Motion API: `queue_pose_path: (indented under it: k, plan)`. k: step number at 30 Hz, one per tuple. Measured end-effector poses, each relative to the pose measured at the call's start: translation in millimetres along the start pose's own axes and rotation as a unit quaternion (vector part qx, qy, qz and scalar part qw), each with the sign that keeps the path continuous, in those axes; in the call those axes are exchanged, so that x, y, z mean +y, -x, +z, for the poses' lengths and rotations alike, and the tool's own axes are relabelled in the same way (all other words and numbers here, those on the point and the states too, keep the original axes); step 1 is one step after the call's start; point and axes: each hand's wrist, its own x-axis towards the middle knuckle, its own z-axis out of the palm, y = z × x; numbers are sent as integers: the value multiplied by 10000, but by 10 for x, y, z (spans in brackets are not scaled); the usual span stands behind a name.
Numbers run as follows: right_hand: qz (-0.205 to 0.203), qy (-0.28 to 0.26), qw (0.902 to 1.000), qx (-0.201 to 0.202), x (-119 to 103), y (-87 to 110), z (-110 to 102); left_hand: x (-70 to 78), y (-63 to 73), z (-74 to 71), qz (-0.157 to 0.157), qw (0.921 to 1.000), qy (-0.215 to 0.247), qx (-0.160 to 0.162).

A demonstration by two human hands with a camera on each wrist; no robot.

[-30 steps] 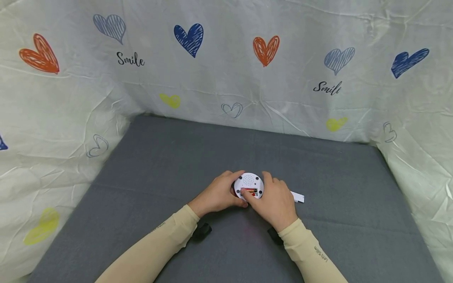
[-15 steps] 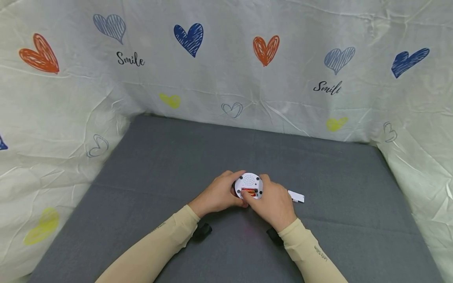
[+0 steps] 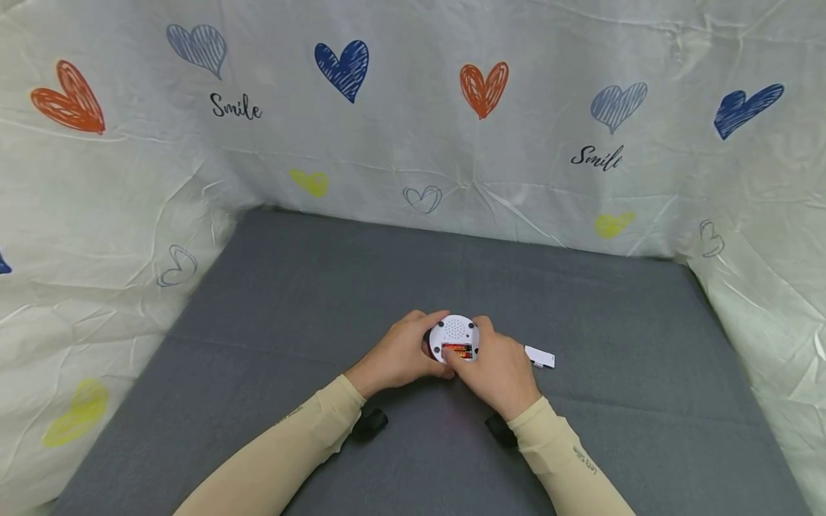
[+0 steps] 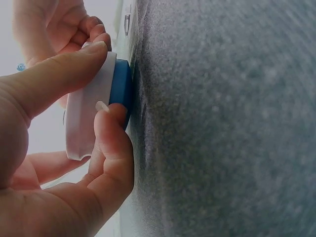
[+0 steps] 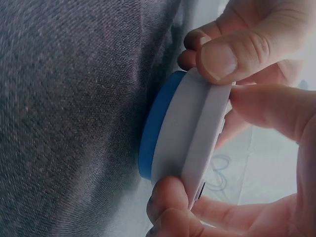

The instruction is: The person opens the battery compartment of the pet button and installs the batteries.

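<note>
A round white device (image 3: 455,329) lies underside up, showing small holes, dark feet and an uncovered battery compartment. Red batteries (image 3: 461,350) sit in the compartment. My left hand (image 3: 408,351) grips the device's left side between thumb and fingers. On the right, my right hand (image 3: 497,365) holds the opposite edge, its thumb reaching over the underside to the compartment. From the left wrist, the device's white wall (image 4: 81,118) appears between both hands. A blue part (image 5: 157,131) faces the cloth in the right wrist view; whether it touches the cloth I cannot tell.
A small white battery cover (image 3: 542,357) with a tab lies on the grey cloth-covered table (image 3: 387,279), just right of the right hand. A pale curtain (image 3: 413,143) printed with hearts stands behind the table. Black wrist cameras (image 3: 371,424) hang under the forearms.
The right hand has shifted slightly left and its thumb has moved a little, so more of the batteries shows. The left hand keeps its grip on the device.
</note>
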Motion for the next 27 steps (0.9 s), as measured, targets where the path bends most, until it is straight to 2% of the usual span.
queue_pose_path:
  k: [10, 17, 24, 27]
  plan:
    - [266, -85, 9996, -90, 16, -15, -27, 5, 0, 13, 27, 10000, -35, 74]
    - [-28, 181, 9998, 59, 68, -27, -73, -29, -23, 11, -127, 9999, -21, 75]
    - [-49, 666, 9953, 698, 409, 65, -358, -69, -48, 1, -188, 9998, 77, -20]
    - [-2, 811, 9940, 737, 609, 147, -453, -74, -44, -28, -226, 9997, 127, -9]
